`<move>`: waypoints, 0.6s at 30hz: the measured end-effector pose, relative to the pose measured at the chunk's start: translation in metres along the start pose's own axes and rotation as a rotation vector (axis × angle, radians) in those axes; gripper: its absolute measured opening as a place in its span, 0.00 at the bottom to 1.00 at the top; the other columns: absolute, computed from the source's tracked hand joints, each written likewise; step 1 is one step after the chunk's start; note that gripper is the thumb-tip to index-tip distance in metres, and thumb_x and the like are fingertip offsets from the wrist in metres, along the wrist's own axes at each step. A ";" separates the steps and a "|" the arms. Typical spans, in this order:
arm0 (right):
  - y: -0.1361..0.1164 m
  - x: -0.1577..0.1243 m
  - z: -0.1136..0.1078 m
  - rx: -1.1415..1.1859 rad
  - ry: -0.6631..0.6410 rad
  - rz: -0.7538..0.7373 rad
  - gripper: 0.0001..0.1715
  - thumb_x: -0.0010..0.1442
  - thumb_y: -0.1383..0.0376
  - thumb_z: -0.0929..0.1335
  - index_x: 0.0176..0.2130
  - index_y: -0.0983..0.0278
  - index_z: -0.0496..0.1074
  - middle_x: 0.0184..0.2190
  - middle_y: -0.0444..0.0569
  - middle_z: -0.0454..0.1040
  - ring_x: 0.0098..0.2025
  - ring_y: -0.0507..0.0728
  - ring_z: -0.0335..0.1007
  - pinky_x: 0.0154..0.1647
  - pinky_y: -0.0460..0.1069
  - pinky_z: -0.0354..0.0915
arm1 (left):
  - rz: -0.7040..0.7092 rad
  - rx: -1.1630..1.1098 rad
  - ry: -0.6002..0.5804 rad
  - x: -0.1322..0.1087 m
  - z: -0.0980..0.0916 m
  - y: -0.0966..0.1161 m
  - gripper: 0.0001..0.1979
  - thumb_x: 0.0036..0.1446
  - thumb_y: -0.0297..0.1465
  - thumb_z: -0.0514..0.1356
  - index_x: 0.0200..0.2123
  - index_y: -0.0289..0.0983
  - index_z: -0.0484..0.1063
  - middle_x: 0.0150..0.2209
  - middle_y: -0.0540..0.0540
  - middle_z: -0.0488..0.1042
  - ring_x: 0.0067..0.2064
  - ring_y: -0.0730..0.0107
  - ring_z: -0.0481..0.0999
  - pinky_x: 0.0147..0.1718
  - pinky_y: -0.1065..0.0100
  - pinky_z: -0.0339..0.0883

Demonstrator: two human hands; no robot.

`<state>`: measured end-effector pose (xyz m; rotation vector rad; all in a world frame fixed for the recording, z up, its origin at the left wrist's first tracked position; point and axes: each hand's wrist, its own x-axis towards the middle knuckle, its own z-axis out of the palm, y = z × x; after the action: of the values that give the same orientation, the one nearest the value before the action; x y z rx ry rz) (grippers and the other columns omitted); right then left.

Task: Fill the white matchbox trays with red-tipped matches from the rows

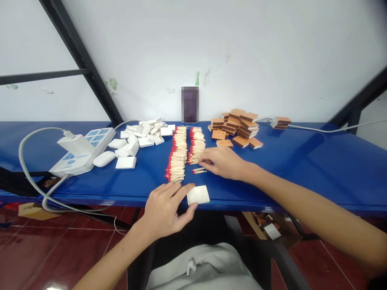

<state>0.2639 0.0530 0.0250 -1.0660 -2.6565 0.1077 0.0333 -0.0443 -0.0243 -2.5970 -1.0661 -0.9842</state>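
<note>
My left hand (167, 207) grips a small white matchbox tray (198, 195) at the front edge of the table, with thumb and index finger at its left end. Just above it, my right hand (222, 162) is closed in a pinch on matchsticks at the lower end of the right-hand row of red-tipped matchsticks (197, 141). A few loose matchsticks (198, 170) lie under its fingers. A longer row of matchsticks (177, 155) runs alongside on the left. How many sticks the right fingers pinch is hidden.
A heap of white trays (145, 135) lies left of the matchsticks. Orange-brown matchboxes (236, 125) are piled at the back right, with a small stack (281, 122) farther right. A power strip (84, 151) with cables and a white mouse-shaped object (104, 159) occupy the left.
</note>
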 end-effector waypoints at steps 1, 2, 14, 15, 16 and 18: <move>0.001 0.000 0.002 -0.013 -0.003 -0.011 0.12 0.69 0.67 0.65 0.41 0.63 0.79 0.40 0.50 0.80 0.42 0.56 0.73 0.37 0.48 0.57 | 0.000 0.002 0.000 0.000 0.000 0.000 0.16 0.62 0.35 0.59 0.50 0.34 0.75 0.33 0.44 0.78 0.31 0.60 0.78 0.30 0.60 0.71; 0.001 0.001 0.005 -0.027 -0.003 -0.019 0.12 0.69 0.67 0.64 0.42 0.63 0.79 0.41 0.51 0.80 0.42 0.57 0.73 0.37 0.48 0.57 | 0.001 0.004 0.001 0.000 0.000 0.000 0.16 0.62 0.35 0.59 0.50 0.34 0.75 0.33 0.44 0.78 0.31 0.60 0.78 0.30 0.60 0.71; 0.006 0.004 0.013 -0.023 0.052 -0.014 0.11 0.69 0.66 0.65 0.39 0.64 0.78 0.37 0.48 0.80 0.39 0.55 0.73 0.35 0.49 0.55 | 0.015 0.021 0.008 0.000 0.002 0.000 0.15 0.63 0.35 0.59 0.50 0.35 0.74 0.33 0.45 0.78 0.32 0.60 0.78 0.30 0.61 0.70; 0.005 0.004 0.013 -0.022 0.055 -0.012 0.11 0.68 0.66 0.65 0.38 0.64 0.77 0.36 0.48 0.80 0.38 0.55 0.73 0.34 0.49 0.54 | 0.016 0.020 0.004 0.000 0.002 0.000 0.15 0.63 0.35 0.59 0.50 0.35 0.74 0.33 0.45 0.78 0.32 0.60 0.78 0.30 0.61 0.69; 0.005 0.003 0.013 -0.023 0.058 -0.014 0.11 0.68 0.67 0.66 0.37 0.64 0.77 0.36 0.47 0.80 0.38 0.55 0.73 0.33 0.49 0.53 | 0.015 0.020 0.002 -0.001 0.002 0.000 0.15 0.63 0.35 0.59 0.50 0.35 0.74 0.33 0.45 0.78 0.32 0.60 0.78 0.30 0.61 0.69; 0.004 0.002 0.013 -0.025 0.066 -0.023 0.10 0.68 0.67 0.66 0.37 0.64 0.77 0.35 0.47 0.80 0.38 0.55 0.72 0.33 0.48 0.52 | 0.015 0.021 -0.001 -0.001 0.002 0.000 0.16 0.63 0.35 0.59 0.50 0.35 0.74 0.33 0.45 0.78 0.32 0.60 0.78 0.30 0.61 0.70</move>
<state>0.2616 0.0582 0.0127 -1.0281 -2.6167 0.0335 0.0334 -0.0441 -0.0262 -2.5856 -1.0501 -0.9633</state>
